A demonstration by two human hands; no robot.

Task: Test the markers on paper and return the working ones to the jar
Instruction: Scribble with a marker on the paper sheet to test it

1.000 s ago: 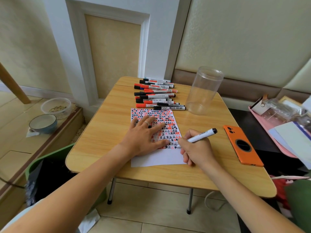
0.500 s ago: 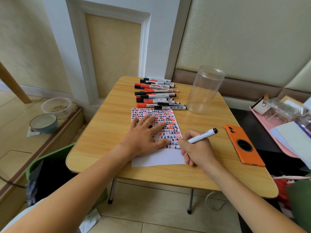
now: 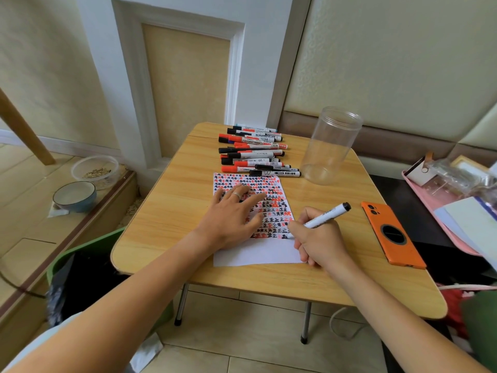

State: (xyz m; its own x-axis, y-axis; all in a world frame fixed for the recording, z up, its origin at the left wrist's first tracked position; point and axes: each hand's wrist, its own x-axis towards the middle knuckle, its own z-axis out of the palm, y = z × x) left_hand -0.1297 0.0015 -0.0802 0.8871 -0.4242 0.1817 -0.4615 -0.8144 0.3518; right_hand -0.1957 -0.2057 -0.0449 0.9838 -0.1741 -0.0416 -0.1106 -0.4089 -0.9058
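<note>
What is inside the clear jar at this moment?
The clear jar looks empty: only the table shows through its wall. The markers lie in a row beside it. Nothing covers its inside.

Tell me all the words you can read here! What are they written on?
"正", written over and over in red and black: on the paper.
Big "W": on the nearest marker in the row.
Printing on the other markers: too small and blurred to read.
Printing on the marker in the right hand: too blurred to read.
</note>
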